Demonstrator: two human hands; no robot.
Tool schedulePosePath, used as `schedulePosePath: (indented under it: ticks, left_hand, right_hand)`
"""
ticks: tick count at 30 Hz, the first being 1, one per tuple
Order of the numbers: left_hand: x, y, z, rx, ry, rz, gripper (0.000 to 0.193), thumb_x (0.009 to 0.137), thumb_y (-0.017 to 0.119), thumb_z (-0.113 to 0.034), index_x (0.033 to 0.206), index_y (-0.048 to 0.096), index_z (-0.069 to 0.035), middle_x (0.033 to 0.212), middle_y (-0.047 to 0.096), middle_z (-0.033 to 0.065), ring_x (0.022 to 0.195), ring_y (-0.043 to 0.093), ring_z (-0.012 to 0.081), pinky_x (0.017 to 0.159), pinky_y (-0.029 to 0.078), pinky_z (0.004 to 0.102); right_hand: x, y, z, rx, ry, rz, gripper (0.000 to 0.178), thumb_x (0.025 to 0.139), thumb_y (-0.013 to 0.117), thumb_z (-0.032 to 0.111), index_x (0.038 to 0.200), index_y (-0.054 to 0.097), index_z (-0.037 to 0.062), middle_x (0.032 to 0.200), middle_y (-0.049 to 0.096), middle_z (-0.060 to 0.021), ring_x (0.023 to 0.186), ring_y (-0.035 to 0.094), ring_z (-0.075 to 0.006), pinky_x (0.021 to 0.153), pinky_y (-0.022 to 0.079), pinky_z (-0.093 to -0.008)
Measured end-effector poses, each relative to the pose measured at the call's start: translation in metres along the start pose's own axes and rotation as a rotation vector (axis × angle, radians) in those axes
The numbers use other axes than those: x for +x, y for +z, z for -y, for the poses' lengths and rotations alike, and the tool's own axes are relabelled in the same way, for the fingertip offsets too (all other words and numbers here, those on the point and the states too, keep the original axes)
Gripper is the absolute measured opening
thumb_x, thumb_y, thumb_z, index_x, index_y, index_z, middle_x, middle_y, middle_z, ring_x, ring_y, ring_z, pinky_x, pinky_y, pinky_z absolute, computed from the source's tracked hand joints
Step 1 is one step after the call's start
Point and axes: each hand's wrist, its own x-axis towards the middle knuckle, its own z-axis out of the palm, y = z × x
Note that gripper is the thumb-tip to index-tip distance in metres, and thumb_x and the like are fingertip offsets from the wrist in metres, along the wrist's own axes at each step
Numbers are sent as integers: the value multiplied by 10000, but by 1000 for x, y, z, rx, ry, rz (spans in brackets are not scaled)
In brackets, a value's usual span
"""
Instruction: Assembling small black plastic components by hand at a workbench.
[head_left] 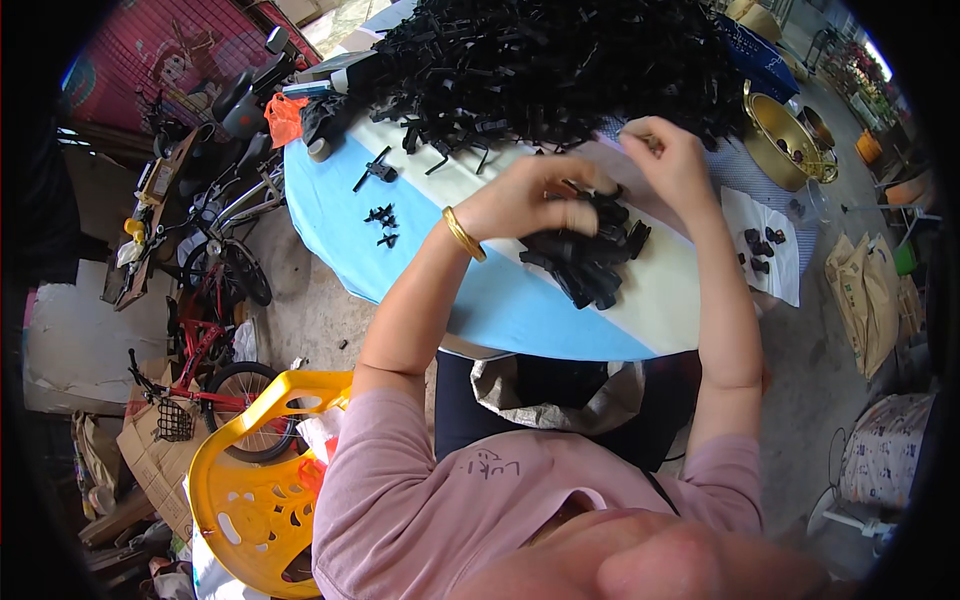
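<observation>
The left hand (528, 198), blurred, arches over a small pile of black plastic-looking parts (578, 275), its thumb standing away from the curved fingers; whether a part sits between them I cannot tell. The right hand (668, 160), just beyond and to the right of it, is raised with its fingers curled toward the thumb; any piece in that curl is too small or hidden to make out.

The small pile lies directly below the left fingers and spreads toward the person's body. Its parts look light, stiff and smooth, perhaps a little slippery and apt to snag on one another; a fingertip pinch on a narrow end or the middle of the body should suit, with thin projections more likely to snap.

Farther out, beyond both hands, rises a large heap of black parts (560, 60). Left of the left hand, on the striped tablecloth (330, 225), lie a long-armed black piece (378, 170) and, nearer the person, a few tiny black pieces (380, 215). Right of the right forearm, a white sheet (740, 212) bears small dark pieces (760, 248), with a gold-coloured pot (765, 130) beyond it.
</observation>
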Motion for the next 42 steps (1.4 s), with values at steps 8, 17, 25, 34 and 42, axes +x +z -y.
schedulePosePath:
  ticks: [8, 17, 25, 34, 42]
  left_hand:
    - [4, -23, 40, 390, -336, -568, 207, 751, 633, -57, 957, 639, -34, 870, 648, 71, 736, 596, 126, 701, 475, 233]
    - [3, -13, 48, 580, -393, -349, 182, 712, 613, -84, 888, 650, -60, 918, 603, 105, 762, 605, 233, 687, 490, 303]
    - [8, -15, 27, -8, -183, -638, 299, 819, 585, -159, 1083, 549, -24, 1015, 577, 115, 790, 603, 196, 722, 491, 287]
    - [-5, -25, 22, -760, -138, 36, 643, 846, 532, -393, 1247, 357, 79, 1159, 509, 162, 948, 595, 256, 857, 466, 352]
    - [-5, -24, 15, -822, -237, -21, 522, 786, 646, -180, 1186, 407, 55, 1113, 537, 170, 886, 617, 267, 828, 491, 328]
  right_hand:
    - [1, 42, 4, -291, 123, 288, 275, 705, 675, 280, 847, 653, 46, 759, 634, -140, 716, 614, -296, 663, 480, -361]
    - [4, 41, -3, -453, 171, 286, 273, 677, 683, 256, 863, 658, 58, 761, 639, -137, 753, 615, -289, 692, 486, -354]
    - [0, 17, 7, -326, -259, -92, 266, 684, 680, 75, 939, 607, 65, 669, 544, -60, 573, 559, -198, 511, 449, -292]
    - [-9, 13, 34, -238, -737, -64, 341, 603, 712, -2, 933, 631, 33, 728, 580, -65, 615, 580, -211, 531, 479, -278]
    - [-10, 16, 33, -224, -733, -21, 385, 616, 697, -15, 988, 613, 42, 712, 554, -61, 594, 546, -180, 521, 463, -272]
